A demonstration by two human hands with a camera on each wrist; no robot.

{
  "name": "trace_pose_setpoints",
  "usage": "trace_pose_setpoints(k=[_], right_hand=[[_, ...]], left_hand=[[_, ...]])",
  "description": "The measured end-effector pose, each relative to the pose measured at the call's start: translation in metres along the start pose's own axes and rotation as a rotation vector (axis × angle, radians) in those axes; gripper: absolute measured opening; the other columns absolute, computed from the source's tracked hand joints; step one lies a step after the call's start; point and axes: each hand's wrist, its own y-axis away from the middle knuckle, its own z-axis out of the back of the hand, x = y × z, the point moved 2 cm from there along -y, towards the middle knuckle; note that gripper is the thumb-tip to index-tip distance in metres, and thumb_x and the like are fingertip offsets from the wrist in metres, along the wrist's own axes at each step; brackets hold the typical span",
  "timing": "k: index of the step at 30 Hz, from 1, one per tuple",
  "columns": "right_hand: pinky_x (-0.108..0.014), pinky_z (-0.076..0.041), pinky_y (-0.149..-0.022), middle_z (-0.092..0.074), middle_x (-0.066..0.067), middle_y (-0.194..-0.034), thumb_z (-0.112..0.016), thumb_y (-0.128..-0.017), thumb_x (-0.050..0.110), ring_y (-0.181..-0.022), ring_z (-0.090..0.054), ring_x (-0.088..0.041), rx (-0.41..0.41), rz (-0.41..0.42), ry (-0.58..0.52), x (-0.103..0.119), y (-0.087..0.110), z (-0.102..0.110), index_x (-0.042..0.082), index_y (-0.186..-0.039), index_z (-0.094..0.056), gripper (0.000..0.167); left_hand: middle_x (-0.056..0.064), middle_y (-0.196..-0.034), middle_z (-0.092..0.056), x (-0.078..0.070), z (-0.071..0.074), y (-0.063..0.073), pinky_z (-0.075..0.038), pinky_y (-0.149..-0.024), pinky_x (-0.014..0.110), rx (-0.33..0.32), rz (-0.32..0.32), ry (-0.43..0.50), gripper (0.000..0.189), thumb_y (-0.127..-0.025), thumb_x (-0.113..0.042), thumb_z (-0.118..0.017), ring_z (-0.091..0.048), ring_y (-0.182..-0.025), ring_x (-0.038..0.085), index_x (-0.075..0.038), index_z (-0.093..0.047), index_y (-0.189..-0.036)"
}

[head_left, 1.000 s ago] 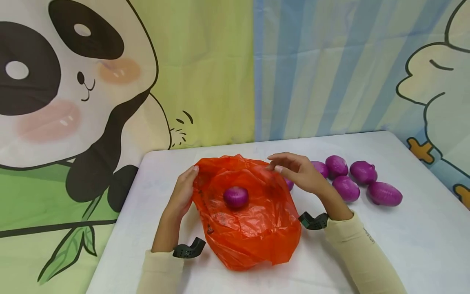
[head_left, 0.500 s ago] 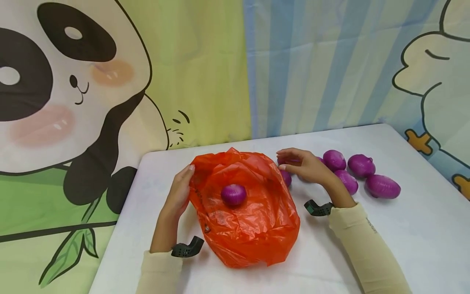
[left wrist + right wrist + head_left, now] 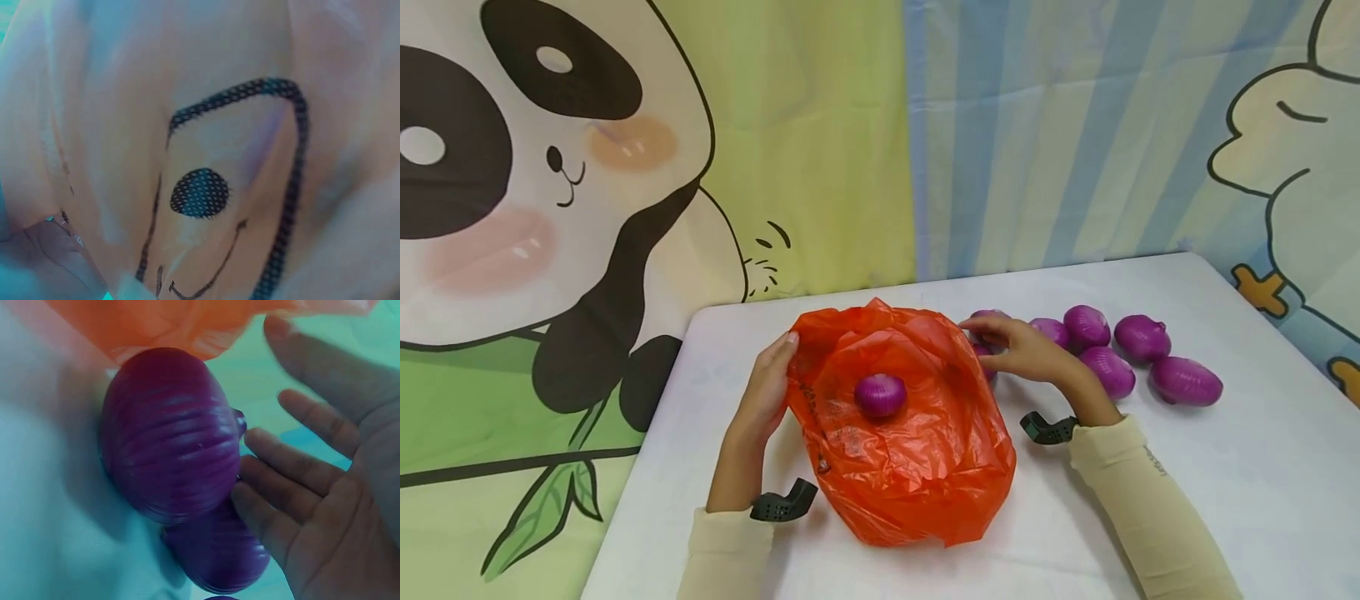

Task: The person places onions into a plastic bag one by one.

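Note:
A red plastic bag [image 3: 917,487] lies with its mouth spread open, and one purple onion [image 3: 880,395] sits inside. My left hand [image 3: 766,387] grips the bag's left rim, thumb over the edge. In the left wrist view, the bag's printed film [image 3: 200,194] fills most of the picture. My right hand [image 3: 1028,350] is at the bag's right side, among onions. In the right wrist view its fingers are extended, fingertips right at a purple onion [image 3: 172,434] beside the bag; the thumb is near the bag's edge. A second onion [image 3: 219,550] lies behind that one.
Several more purple onions, among them a long one [image 3: 1186,382], are grouped on the right of the white table [image 3: 1262,500]. Behind the table hangs a printed cloth with a panda [image 3: 647,208] and stripes.
My right hand has left the bag's right rim, moved right over the onions, then come slightly back left and down beside the bag. The left hand keeps its grip.

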Motion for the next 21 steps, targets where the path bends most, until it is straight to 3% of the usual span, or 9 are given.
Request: trace_pose_setpoints(k=[5, 10, 21], right_hand=[[-0.051, -0.047, -0.094, -0.057, -0.009, -0.126, -0.079, -0.083, 0.017, -0.111, -0.054, -0.03, 0.0, -0.093, 0.123, 0.0, 0.002, -0.006, 0.012, -0.134, -0.058, 0.055], [-0.054, -0.045, -0.096, -0.058, -0.016, -0.129, -0.079, -0.082, 0.011, -0.114, -0.054, -0.034, 0.028, -0.081, 0.204, -0.003, 0.004, -0.011, 0.005, -0.135, -0.056, 0.058], [-0.051, -0.047, -0.095, -0.06, -0.011, -0.125, -0.081, -0.079, 0.012, -0.112, -0.056, -0.03, 0.031, -0.105, 0.208, -0.005, -0.001, -0.014, 0.006, -0.131, -0.058, 0.057]], left_hand=[[0.01, -0.138, -0.046, 0.0, -0.001, 0.0, -0.036, -0.107, 0.042, -0.001, 0.006, -0.007, 0.053, -0.105, -0.038, -0.039, -0.043, -0.126, 0.023, -0.002, -0.043, -0.144], [0.011, -0.135, -0.048, -0.001, -0.004, 0.0, -0.038, -0.106, 0.04, 0.006, 0.002, -0.016, 0.049, -0.106, -0.036, -0.039, -0.045, -0.124, 0.023, -0.002, -0.046, -0.141], [0.011, -0.136, -0.048, -0.001, -0.002, 0.001, -0.038, -0.105, 0.04, 0.0, -0.011, -0.021, 0.05, -0.106, -0.037, -0.038, -0.045, -0.124, 0.023, -0.002, -0.046, -0.141]])
